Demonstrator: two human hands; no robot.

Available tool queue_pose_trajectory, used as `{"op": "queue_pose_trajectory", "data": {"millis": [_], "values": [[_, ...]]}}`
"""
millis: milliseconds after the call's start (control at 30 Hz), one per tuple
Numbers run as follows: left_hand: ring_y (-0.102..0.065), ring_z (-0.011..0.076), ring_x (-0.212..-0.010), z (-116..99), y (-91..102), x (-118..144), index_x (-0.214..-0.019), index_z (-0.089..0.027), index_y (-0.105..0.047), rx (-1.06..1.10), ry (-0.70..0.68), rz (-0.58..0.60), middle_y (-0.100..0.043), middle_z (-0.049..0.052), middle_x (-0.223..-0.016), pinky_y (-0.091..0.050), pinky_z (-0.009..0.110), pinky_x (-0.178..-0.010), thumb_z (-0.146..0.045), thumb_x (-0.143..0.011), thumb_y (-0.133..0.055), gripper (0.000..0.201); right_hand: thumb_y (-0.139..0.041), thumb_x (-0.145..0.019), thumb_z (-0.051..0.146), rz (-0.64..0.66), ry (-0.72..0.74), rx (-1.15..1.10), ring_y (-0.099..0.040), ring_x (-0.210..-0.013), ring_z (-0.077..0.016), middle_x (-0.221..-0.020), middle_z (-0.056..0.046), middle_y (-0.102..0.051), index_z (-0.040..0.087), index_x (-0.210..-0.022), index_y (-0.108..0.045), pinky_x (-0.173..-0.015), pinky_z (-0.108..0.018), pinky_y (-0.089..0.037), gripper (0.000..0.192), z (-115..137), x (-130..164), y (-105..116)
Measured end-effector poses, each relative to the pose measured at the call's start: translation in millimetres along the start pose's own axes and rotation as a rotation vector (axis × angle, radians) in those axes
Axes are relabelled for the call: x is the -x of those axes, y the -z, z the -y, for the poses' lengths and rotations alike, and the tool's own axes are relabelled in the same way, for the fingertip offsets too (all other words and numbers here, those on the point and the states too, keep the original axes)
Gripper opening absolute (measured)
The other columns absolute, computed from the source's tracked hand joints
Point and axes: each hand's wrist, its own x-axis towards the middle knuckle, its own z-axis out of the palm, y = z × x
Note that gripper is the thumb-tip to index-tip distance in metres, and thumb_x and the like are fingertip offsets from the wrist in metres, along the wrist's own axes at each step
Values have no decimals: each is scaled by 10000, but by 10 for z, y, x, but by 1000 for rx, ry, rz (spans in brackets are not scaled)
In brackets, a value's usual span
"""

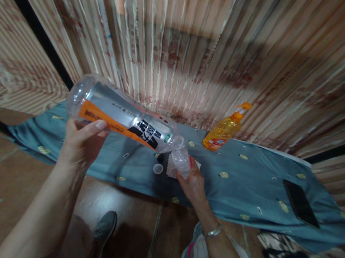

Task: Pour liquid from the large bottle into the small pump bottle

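A large clear bottle (124, 120), tipped almost level across the left centre of the frame, is gripped near its base by the left hand (80, 142); its mouth meets a small clear bottle (180, 159) clasped in the right hand (193, 182) at centre. The large bottle's label is orange, silver and black; its print is too blurred to read. Just below the mouths, a white cap (157, 168) lies on the blue-grey cloth (247, 182). An orange pump dispenser (224, 130) stands behind at upper right of centre, and a dark phone (300, 203) lies well apart at right.
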Motion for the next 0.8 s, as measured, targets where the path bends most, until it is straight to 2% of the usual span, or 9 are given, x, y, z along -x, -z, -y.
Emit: {"op": "queue_pose_trajectory", "data": {"millis": [133,333,567,667,800], "values": [[-737,194,-915,-8,-1,6,-1040,-280,-737,8,1,-6,-753,15,-791,-676,312,-872,-111,-574,-844,507,-605,-820,327,-21,8,-5,-662,-1181,-340,-1296,-249,-651,66,-1378,-447,-966,-525,-583,636,-5,5,-11],[-732,190,-837,-15,2,4,-885,-211,-769,-1,2,-17,-772,39,-904,-675,329,-892,-150,-527,-894,384,-605,-824,344,-27,17,10,-667,-1172,-338,-1298,-248,-651,73,-1379,-435,-966,-516,-585,641,-12,13,-28],[-735,202,-919,-4,13,1,-1023,-255,-740,5,-7,-4,-765,33,-854,-666,351,-920,-140,-560,-869,494,-613,-820,343,-12,3,18,-669,-1171,-326,-1289,-234,-660,75,-1378,-438,-969,-487,-586,643,-6,5,-20],[-732,216,-947,-6,19,4,-957,-233,-758,-20,-2,-15,-770,43,-916,-667,364,-931,-147,-551,-862,428,-608,-825,340,-10,2,7,-671,-1169,-321,-1290,-222,-661,93,-1383,-438,-958,-486,-591,633,-6,6,-12],[-731,202,-880,-8,28,8,-907,-219,-766,-24,4,-22,-769,41,-909,-673,353,-908,-135,-547,-858,381,-597,-846,359,-25,22,-1,-665,-1181,-324,-1291,-231,-657,78,-1379,-446,-974,-495,-585,621,-14,13,-18]]}}
